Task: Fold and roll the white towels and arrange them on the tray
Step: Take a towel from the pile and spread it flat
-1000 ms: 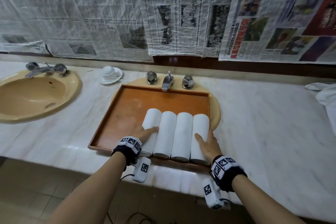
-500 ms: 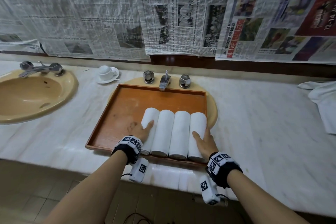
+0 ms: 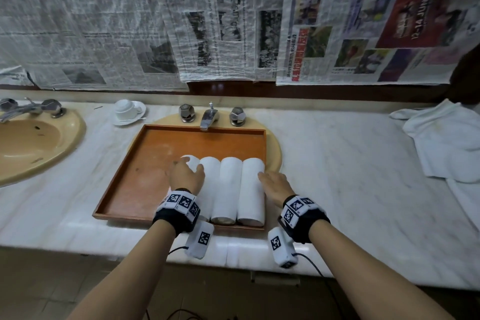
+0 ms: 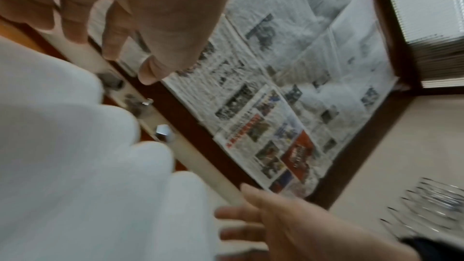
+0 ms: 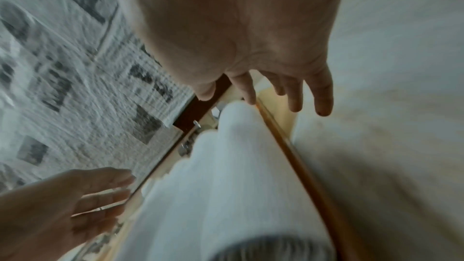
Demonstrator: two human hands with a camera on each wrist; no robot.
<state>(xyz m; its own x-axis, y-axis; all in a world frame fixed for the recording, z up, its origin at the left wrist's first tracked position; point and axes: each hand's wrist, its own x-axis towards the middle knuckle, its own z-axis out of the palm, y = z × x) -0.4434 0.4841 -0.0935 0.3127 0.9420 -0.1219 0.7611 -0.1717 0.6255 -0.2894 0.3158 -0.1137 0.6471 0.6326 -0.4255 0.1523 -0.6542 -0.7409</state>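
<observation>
Left hand [image 3: 185, 176] sits over the leftmost of four rolled white towels [image 3: 226, 187], lower centre of the head view. Fingers spread and only loosely bent; the left wrist view shows air between fingertips and cloth, so it hovers with nothing gripped. Right hand [image 3: 275, 184] lies flat, fingers straight and together, just beside the rightmost roll, above the tray's right rim. Whether it touches the roll or the rim cannot be told.

The rolls are plain white and cylindrical, laid side by side and touching, long axes running away from the viewer. They fill the right half of the wooden tray [image 3: 135, 179], the last one tight against the right wall. Near ends show spiral layers, faintly yellowed in shadow.

The leftmost roll is mostly hidden under the left hand and wristband; only its far rounded end shows. Both wrist views are blurred; the towels there read as white ridges with no detail.

The tray rests over a beige sink [image 3: 274, 153], its tap [image 3: 209, 118] just beyond the far rim. A loose white towel [image 3: 446, 143] is crumpled at the right edge of the frame, cut off there. A cup on a saucer [image 3: 128, 110] sits upper left, a second sink [image 3: 31, 143] farther left, partly out of frame. Newspaper [image 3: 220, 21] covers the wall.
</observation>
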